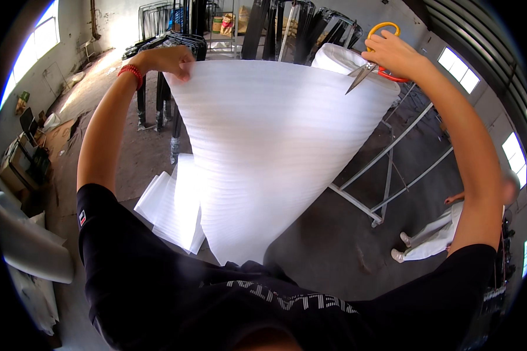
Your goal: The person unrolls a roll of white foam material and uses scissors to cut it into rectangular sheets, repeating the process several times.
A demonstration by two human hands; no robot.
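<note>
A wide sheet of white foam wrap (275, 134) hangs in front of me, its upper edge running between my hands. My left hand (167, 60) pinches the sheet's upper left corner, fingers closed on it. At the upper right, my right hand (395, 54) grips scissors (363, 75) with one yellow and one red handle loop. Their blades are parted and point down to the left, across the sheet near the foam roll (341, 57). Whether the blades touch the foam I cannot tell. Beside the sheet's lower left lies a stack of folded foam pieces (175, 205).
A metal frame stand (363, 205) rises on the right below the roll. Black metal frames (164, 52) stand in rows at the back. Another person (436, 231) is at the lower right. A large pale roll (38, 240) lies at the far left.
</note>
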